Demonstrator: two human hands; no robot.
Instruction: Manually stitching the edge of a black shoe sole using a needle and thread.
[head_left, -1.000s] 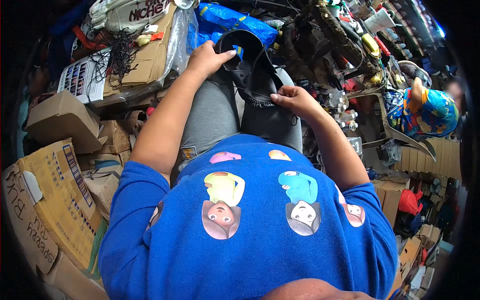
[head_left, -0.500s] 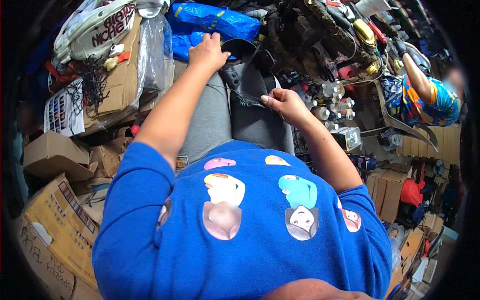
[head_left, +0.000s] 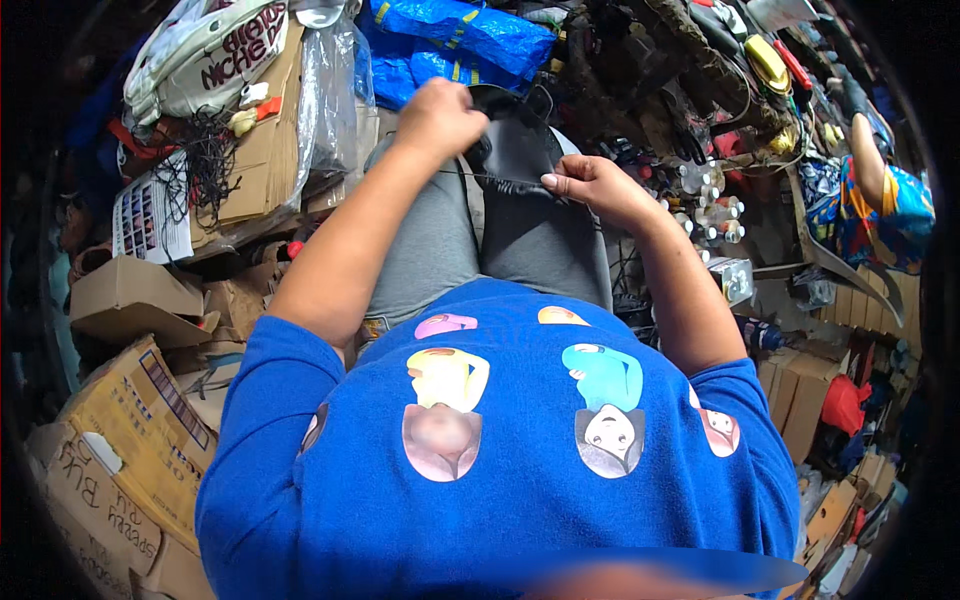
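A black leather shoe upper (head_left: 518,145) lies across my knees, with a row of stitches along its near edge. My left hand (head_left: 438,122) is closed in a fist at its left side, and whatever those fingers hold is hidden. On the right, my right hand (head_left: 603,188) pinches thumb against finger at the end of the stitched edge. A thin dark thread (head_left: 470,174) stretches across the near side of the upper toward that pinch. Grey trousers (head_left: 425,235) cover my legs beneath it.
A blue bag (head_left: 460,40) lies beyond my knees. Flat cardboard (head_left: 262,130) with tangled black cord stands left, above a cardboard box (head_left: 135,300). Small bottles (head_left: 715,215) crowd the right side, near a curved blade-like strip (head_left: 860,275). Another person (head_left: 890,200) sits at far right.
My left hand has gone from spread fingers to a fist and moved slightly right and nearer. My right hand stays pinched. The upper lies flatter, and the whole view has shifted a little.
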